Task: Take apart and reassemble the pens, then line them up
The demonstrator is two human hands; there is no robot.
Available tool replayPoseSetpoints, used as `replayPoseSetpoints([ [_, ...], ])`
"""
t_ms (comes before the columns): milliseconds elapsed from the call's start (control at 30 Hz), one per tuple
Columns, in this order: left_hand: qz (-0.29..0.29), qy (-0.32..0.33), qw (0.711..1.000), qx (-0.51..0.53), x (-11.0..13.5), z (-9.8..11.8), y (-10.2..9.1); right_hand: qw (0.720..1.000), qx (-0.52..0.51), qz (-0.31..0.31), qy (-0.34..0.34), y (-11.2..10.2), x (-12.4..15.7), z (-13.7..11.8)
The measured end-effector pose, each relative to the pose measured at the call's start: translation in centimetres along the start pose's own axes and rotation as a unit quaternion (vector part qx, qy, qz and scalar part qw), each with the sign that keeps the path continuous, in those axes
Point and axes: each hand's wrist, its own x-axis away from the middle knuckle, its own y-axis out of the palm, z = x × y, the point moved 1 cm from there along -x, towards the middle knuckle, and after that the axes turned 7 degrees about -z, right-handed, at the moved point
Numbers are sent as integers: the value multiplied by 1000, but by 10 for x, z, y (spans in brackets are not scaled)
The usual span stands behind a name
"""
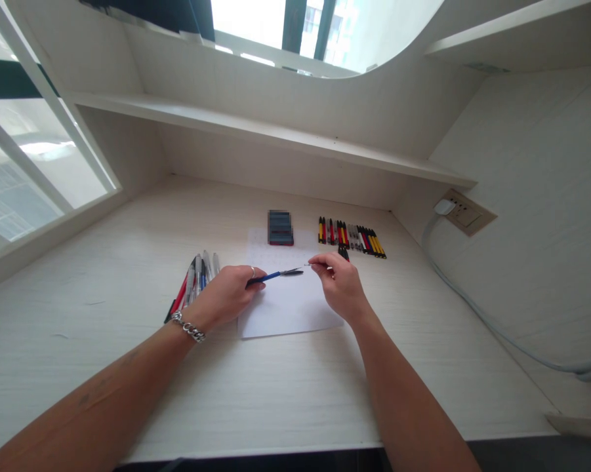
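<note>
My left hand (239,285) is closed around a blue pen (271,275) with a black clip; its narrow end points right. A thin tip juts from that end toward my right hand (338,278). Between thumb and forefinger, my right hand pinches a small, thin, pale piece (307,265), too small to name. Both hands hover over a white sheet of paper (288,311). Left of my left hand lies a loose bunch of pens (191,278), red, clear and blue, partly hidden by the hand. Something black and red (344,253) lies just behind my right hand.
A row of pens (374,242) in yellow, red, black and clear lies at the back right. At the paper's far edge lies a dark, blurred rectangular object (280,229). A shelf (275,134) overhangs the back of the desk (128,275). A cable (452,282) runs from the right wall socket.
</note>
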Motion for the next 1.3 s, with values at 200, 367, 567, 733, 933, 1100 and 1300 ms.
replayPoseSetpoints([
  [200, -2, 1, 1000, -11, 0, 1, -1, 1000, 8, -12, -13, 2, 1, -4],
  [367, -5, 6, 1000, -18, 0, 3, -2, 999, 19, -19, -23, 2, 1, -6],
  [567, -8, 16, 1000, -10, 0, 5, 0, 997, 47, -41, -42, 10, 3, -13],
  [733, -10, 22, 1000, 7, 0, 5, 0, 998, -4, -64, -28, 26, 5, -10],
  [933, -5, 0, 1000, 3, 0, 1, -1, 998, 20, -56, 20, 35, -2, 15],
  [1100, -10, 1, 1000, -2, 0, 1, -1, 979, 178, -83, 45, 47, -10, 24],
  [1300, -15, -7, 1000, -11, 0, -2, -2, 982, 163, -77, 54, 42, -10, 23],
])
